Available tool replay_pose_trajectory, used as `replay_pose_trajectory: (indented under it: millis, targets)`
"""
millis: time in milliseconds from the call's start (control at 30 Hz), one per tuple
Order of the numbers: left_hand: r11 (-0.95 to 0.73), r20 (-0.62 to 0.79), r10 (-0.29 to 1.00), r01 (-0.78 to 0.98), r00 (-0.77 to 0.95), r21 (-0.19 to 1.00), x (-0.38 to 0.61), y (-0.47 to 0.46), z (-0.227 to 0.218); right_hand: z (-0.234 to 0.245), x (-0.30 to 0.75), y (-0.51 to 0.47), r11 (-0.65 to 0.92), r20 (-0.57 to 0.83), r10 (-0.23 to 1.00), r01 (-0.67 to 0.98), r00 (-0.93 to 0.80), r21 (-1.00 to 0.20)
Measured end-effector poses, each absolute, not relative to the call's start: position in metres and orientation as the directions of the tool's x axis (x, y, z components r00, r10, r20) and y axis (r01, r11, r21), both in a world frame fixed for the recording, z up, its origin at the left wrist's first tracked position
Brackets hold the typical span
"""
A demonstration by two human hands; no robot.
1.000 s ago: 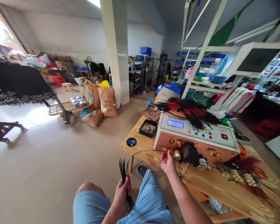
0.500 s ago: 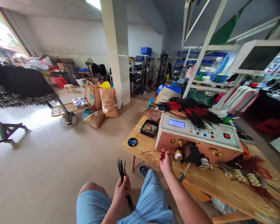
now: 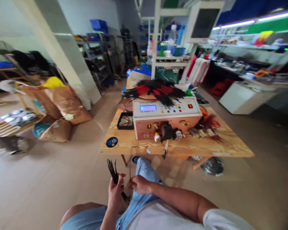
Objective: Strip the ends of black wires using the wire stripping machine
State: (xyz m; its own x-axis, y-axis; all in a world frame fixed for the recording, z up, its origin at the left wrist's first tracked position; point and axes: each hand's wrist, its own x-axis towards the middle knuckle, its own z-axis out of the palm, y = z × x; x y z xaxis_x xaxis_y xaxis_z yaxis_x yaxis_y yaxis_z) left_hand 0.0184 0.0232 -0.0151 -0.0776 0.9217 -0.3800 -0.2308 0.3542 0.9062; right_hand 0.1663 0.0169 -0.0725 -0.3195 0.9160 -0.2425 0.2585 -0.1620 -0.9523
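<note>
My left hand [image 3: 115, 190] is closed around a bundle of thin black wires [image 3: 112, 171], their ends fanning out above the fist and their lower part hanging below it. Close beside it, over my lap, my right hand [image 3: 140, 184] has its fingers pinched on a single thin dark wire [image 3: 130, 169] that stands up blurred from the fingertips. In front of both hands, on the wooden table [image 3: 124, 147], sits a wire-processing machine [image 3: 166, 110] with a lit display and rollers on its front. A heap of black and red wires [image 3: 156, 91] lies on its top.
Left of the machine are a black box of small parts [image 3: 125, 127] and a round dark sticker [image 3: 111, 141]. Tweezers [image 3: 165, 149] lie at the table's front edge. Dark red wires [image 3: 211, 127] lie on the right. Brown sacks [image 3: 64, 103] stand on the floor at left.
My right hand has drawn back from the machine's front rollers to my lap, bringing the single wire beside my left hand. The view has turned right. My left hand still grips the bundle.
</note>
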Motion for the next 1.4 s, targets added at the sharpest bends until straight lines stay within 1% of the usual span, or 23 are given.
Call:
replay_pose_trajectory:
  millis: [33,100,167,233,333,433,467,500,533,567,600,633,667,700,767,800,933,1067,1233,1400]
  targets:
    - [0.368,-0.385,0.922,-0.208,-0.045,0.906,0.022,0.024,-0.017,-0.073,0.165,0.009,-0.113,-0.249,0.878,0.329,-0.408,-0.938]
    - [0.388,-0.396,0.918,-0.187,-0.006,0.902,0.029,0.025,-0.019,-0.070,0.166,-0.001,-0.057,-0.286,0.801,0.408,-0.525,-0.911]
    - [0.394,-0.403,0.915,-0.193,-0.003,0.898,0.035,0.025,-0.019,-0.063,0.172,-0.005,-0.011,-0.306,0.739,0.443,-0.600,-0.896]
    - [0.400,-0.411,0.911,-0.214,-0.012,0.891,0.040,0.024,-0.017,-0.056,0.181,-0.007,0.025,-0.301,0.704,0.447,-0.643,-0.894]
    - [0.414,-0.431,0.902,-0.239,-0.021,0.878,0.044,0.025,-0.010,-0.048,0.194,-0.007,-0.010,-0.300,0.690,0.406,-0.659,-0.914]
    - [0.414,-0.439,0.897,-0.236,-0.062,0.879,0.044,0.027,-0.003,-0.049,0.202,-0.001,-0.144,-0.307,0.699,0.293,-0.646,-0.945]
    - [0.412,-0.439,0.895,-0.237,-0.076,0.880,0.042,0.028,-0.001,-0.050,0.205,0.004,-0.190,-0.299,0.735,0.239,-0.609,-0.952]
    - [0.410,-0.440,0.894,-0.240,-0.087,0.880,0.040,0.029,0.000,-0.052,0.208,0.011,-0.229,-0.287,0.797,0.174,-0.532,-0.958]
    - [0.411,-0.443,0.892,-0.245,-0.092,0.878,0.037,0.029,0.000,-0.054,0.211,0.020,-0.256,-0.272,0.875,0.093,-0.401,-0.962]
    - [0.415,-0.448,0.889,-0.248,-0.091,0.875,0.035,0.030,0.001,-0.054,0.214,0.030,-0.261,-0.253,0.942,-0.007,-0.219,-0.965]
    - [0.420,-0.451,0.888,-0.247,-0.085,0.873,0.032,0.030,0.001,-0.053,0.219,0.042,-0.239,-0.239,0.971,-0.120,-0.012,-0.964]
    - [0.424,-0.453,0.888,-0.247,-0.074,0.871,0.030,0.030,0.000,-0.050,0.224,0.054,-0.196,-0.239,0.955,-0.235,0.174,-0.952]
    - [0.425,-0.452,0.890,-0.249,-0.062,0.871,0.027,0.030,0.000,-0.046,0.229,0.066,-0.145,-0.256,0.917,-0.341,0.306,-0.929]
    - [0.421,-0.448,0.893,-0.256,-0.052,0.870,0.026,0.029,-0.001,-0.041,0.235,0.078,-0.096,-0.277,0.885,-0.436,0.374,-0.895]
    - [0.415,-0.443,0.895,-0.277,-0.045,0.867,0.024,0.028,-0.002,-0.028,0.247,0.097,-0.032,-0.299,0.878,-0.577,0.374,-0.816]
    - [0.419,-0.450,0.892,-0.285,-0.047,0.862,0.024,0.027,-0.003,-0.021,0.251,0.105,-0.009,-0.292,0.887,-0.620,0.357,-0.785]
    - [0.450,-0.481,0.875,-0.289,-0.044,0.845,0.024,0.024,-0.005,-0.002,0.260,0.123,0.113,-0.220,0.897,-0.680,0.383,-0.724]
    - [0.445,-0.469,0.883,-0.286,-0.016,0.848,0.023,0.023,-0.005,0.006,0.260,0.133,0.166,-0.251,0.869,-0.728,0.426,-0.665]
    - [0.448,-0.458,0.889,-0.251,0.018,0.858,0.021,0.022,-0.007,0.008,0.262,0.142,0.190,-0.307,0.816,-0.729,0.489,-0.657]
    - [0.412,-0.428,0.904,-0.292,0.010,0.863,0.020,0.023,-0.006,-0.001,0.253,0.147,0.138,-0.387,0.743,-0.690,0.546,-0.710]
